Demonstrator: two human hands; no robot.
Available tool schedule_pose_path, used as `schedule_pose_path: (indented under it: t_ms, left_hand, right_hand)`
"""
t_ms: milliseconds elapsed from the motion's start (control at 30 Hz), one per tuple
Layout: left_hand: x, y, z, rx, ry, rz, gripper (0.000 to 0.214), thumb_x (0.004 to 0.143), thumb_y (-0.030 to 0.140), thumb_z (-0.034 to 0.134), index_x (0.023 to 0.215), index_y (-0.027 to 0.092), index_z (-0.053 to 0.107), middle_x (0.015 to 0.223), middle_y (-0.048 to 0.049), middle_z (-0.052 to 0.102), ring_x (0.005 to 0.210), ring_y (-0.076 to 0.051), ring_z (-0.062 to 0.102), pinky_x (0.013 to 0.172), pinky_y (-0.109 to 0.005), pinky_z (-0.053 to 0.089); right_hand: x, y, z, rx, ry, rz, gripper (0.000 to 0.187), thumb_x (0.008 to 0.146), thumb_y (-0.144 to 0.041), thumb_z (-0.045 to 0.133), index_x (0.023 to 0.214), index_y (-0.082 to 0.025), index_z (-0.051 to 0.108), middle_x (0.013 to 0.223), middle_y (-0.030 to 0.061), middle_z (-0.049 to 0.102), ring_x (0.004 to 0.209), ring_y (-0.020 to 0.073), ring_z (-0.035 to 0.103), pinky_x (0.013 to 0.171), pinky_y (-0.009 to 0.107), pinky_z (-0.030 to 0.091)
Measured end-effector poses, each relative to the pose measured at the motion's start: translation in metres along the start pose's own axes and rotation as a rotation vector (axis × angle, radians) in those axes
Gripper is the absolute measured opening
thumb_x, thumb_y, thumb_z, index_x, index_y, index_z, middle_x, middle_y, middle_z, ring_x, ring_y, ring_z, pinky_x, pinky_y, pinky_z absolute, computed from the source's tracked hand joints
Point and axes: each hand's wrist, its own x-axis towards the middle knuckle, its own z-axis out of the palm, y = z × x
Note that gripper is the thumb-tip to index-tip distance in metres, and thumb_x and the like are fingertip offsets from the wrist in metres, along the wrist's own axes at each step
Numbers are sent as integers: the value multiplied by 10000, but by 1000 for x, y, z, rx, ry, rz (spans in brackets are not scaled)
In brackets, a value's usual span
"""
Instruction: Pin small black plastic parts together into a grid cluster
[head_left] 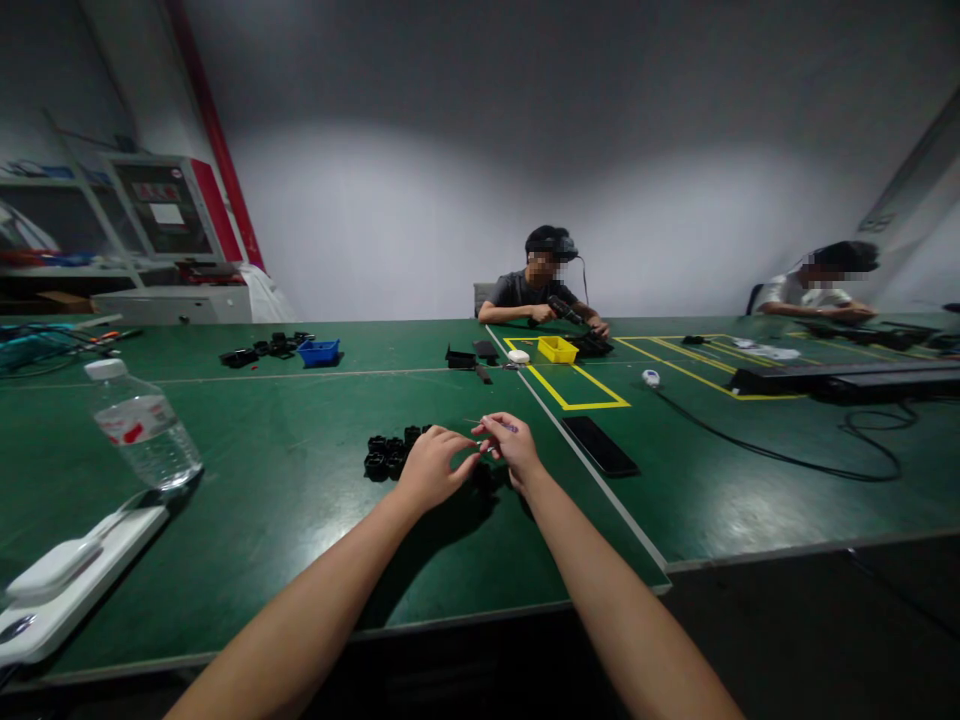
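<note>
Over the green table (315, 560), my left hand (436, 466) reaches in with thumb and fingertips drawn together at a tiny item. My right hand (510, 448) meets it from the other side, its fingers closed around something small and thin with a pale purple part (511, 428). A little silver shows between the two sets of fingertips, too small to name. Just beyond and left of my left hand stands a cluster of several black plastic parts (384, 458), partly covered by that hand.
A black phone (600, 446) lies right of my hands. To the left are a water bottle (144, 425) and a white power strip (82, 580). Farther back sit a blue bin (319, 353) and a yellow bin (557, 349). Two people (544, 280) work across the table.
</note>
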Motion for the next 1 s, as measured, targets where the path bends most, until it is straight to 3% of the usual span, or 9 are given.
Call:
schedule_pose_path:
  t_ms: [233,467,700,1000]
  left_hand:
    - [-4,2,6,162,-157,87,408,785,490,690,1117,254,667,1142,-58,652,1085,-267,493,939,-417,399]
    - [-5,3,6,180,-230,102,365,758,361,732,1087,235,637,1161,-52,637,1093,-261,490,939,-406,391]
    - [-2,-2,1,152,-157,-28,299,788,257,672,1074,229,586,1027,-53,670,1037,-252,544,862,-375,427]
    - [0,-14,3,-3,30,-151,385,788,201,650,1168,236,593,1073,-47,674,1005,-228,570,896,-365,452]
  right_hand:
    - [1,2,0,0,-7,18,317,649,-425,750,729,-155,605,672,41,704,403,84,554,304,142,265]
    - [2,3,0,-7,0,35,304,660,-420,744,729,-157,609,672,38,701,403,83,552,303,139,270]
    - [1,2,-1,-21,4,36,323,669,-447,736,705,-162,589,665,42,696,404,82,545,304,141,260]
    - [-2,-2,-1,-58,23,26,391,682,-520,701,620,-171,536,517,-18,575,397,82,524,320,150,247]
